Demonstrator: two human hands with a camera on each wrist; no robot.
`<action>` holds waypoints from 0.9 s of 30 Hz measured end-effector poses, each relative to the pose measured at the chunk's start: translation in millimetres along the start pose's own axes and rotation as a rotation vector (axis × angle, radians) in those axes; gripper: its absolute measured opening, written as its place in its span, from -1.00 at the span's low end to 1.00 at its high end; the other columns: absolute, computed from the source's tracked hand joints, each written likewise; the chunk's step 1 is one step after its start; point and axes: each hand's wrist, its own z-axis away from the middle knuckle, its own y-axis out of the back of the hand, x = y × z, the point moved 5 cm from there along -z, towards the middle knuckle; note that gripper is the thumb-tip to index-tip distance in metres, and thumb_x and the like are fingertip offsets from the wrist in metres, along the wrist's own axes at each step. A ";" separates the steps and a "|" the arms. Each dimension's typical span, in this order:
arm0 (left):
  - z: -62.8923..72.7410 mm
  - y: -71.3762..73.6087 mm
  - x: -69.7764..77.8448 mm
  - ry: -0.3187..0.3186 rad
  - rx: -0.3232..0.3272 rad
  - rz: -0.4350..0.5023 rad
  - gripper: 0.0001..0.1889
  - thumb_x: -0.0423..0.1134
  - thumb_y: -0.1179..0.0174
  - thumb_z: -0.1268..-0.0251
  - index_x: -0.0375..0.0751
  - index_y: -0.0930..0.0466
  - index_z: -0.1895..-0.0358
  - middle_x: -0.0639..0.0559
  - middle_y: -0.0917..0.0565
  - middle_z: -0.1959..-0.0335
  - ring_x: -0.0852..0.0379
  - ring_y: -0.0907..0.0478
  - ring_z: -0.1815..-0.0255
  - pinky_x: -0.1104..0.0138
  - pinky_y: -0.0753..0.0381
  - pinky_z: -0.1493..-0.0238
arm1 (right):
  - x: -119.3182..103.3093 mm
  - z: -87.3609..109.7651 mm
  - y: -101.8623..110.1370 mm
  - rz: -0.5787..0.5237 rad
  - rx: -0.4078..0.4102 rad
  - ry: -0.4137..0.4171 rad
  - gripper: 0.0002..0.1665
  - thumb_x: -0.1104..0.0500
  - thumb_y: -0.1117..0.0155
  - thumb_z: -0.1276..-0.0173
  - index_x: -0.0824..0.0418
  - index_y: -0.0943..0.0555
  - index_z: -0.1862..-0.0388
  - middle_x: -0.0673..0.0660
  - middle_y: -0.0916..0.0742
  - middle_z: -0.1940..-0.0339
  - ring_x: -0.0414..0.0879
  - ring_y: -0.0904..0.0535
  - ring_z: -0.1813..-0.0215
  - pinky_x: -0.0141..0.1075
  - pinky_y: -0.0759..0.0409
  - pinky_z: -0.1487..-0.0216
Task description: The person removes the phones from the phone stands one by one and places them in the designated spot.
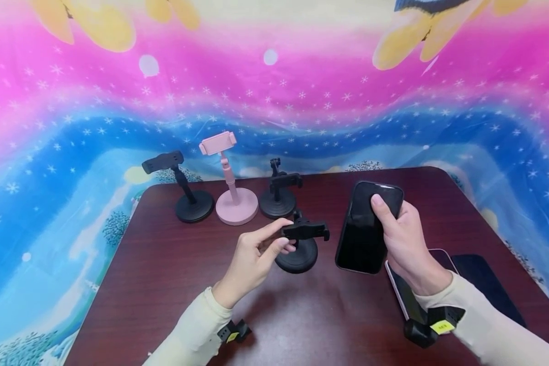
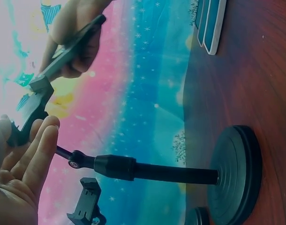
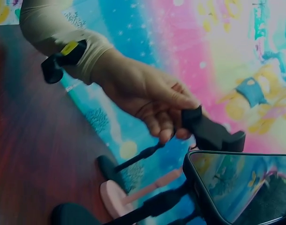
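My left hand [image 1: 242, 262] pinches one end of the clamp of a black phone stand [image 1: 306, 230] between thumb and fingers. The stand's round base [image 2: 241, 176] rests on the table, its pole rising to a ball joint below the clamp. In the right wrist view, the left hand [image 3: 143, 91] grips the clamp [image 3: 213, 133] just beyond the phone's edge. My right hand [image 1: 407, 244] holds a black smartphone [image 1: 363, 236] upright, thumb across the dark screen, to the right of the stand. From the left wrist, the phone [image 2: 75, 51] appears edge-on close to the clamp's far end.
Behind stand a black phone stand [image 1: 194, 206], a pink phone stand [image 1: 235, 208] and another black stand [image 1: 278, 203]. Under my right forearm lie a light-edged phone [image 1: 402, 290] and a dark flat device [image 1: 485, 284] on the brown table [image 1: 164, 300]. A printed cloth hangs around the table.
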 end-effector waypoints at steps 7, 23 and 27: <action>-0.2 1.1 1.0 0.038 0.010 -0.022 -0.68 -0.39 -0.19 -0.45 -0.30 -0.59 -0.21 -0.23 -0.79 0.19 0.12 -0.79 0.29 0.26 -0.81 0.14 | 15.1 1.6 14.0 0.042 0.015 -0.036 -0.82 0.11 -0.14 -0.58 0.00 -0.70 0.17 -0.12 -0.80 0.37 -0.30 -0.75 0.33 -0.45 -0.73 0.27; -1.2 0.2 6.0 0.093 0.002 -0.055 -0.68 -0.36 -0.20 -0.46 -0.31 -0.58 -0.21 -0.20 -0.79 0.24 0.19 -0.78 0.28 0.27 -0.80 0.11 | 41.3 8.4 30.8 0.120 0.047 -0.101 -0.80 0.12 -0.16 -0.57 -0.03 -0.69 0.27 -0.14 -0.80 0.45 -0.32 -0.74 0.41 -0.43 -0.73 0.35; -1.0 -0.2 6.1 0.107 0.007 -0.045 -0.69 -0.36 -0.20 -0.46 -0.31 -0.59 -0.20 -0.20 -0.80 0.23 0.15 -0.79 0.28 0.27 -0.80 0.10 | 49.3 10.6 35.4 0.154 0.073 -0.118 -0.80 0.12 -0.18 -0.56 -0.05 -0.68 0.29 -0.16 -0.78 0.47 -0.34 -0.71 0.44 -0.43 -0.71 0.38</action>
